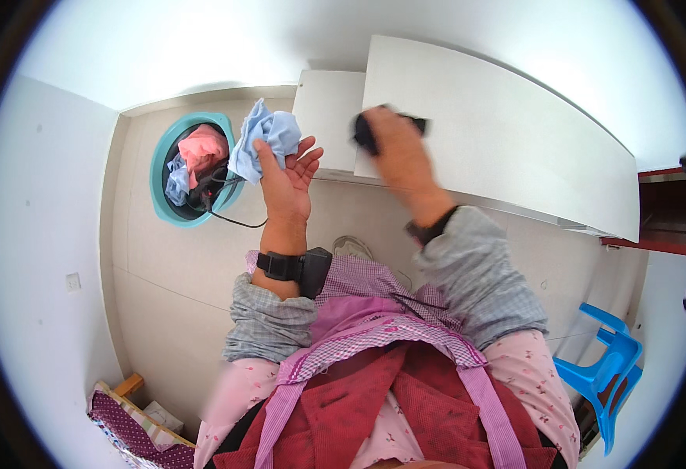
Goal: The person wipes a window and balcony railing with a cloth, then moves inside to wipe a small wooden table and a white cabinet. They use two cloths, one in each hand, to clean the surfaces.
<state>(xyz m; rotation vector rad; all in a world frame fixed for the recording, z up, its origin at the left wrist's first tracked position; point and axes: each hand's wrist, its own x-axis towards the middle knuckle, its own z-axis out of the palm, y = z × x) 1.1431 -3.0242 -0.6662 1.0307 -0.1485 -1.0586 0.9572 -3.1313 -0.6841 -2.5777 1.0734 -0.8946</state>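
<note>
A crumpled light blue cloth [267, 138] is in my left hand [287, 182], pinched by the thumb while the other fingers spread to the right. My right hand [399, 146], blurred, grips a dark object [366, 133] over the left end of the taller white cabinet [489, 135]. Blur hides what that object is and whether it touches the top. Left of my left hand, a teal basin [160, 199] stands on the floor. It holds a pink cloth [204, 146], another light blue cloth [177, 184] and a black item [205, 190] with a cord.
A lower white cabinet [331, 117] adjoins the taller one. A black cord [237, 223] runs from the basin towards my left wrist. At the right stands a blue plastic stool [604, 357]. A purple dotted fabric [126, 416] lies at lower left, near a wall socket [73, 282].
</note>
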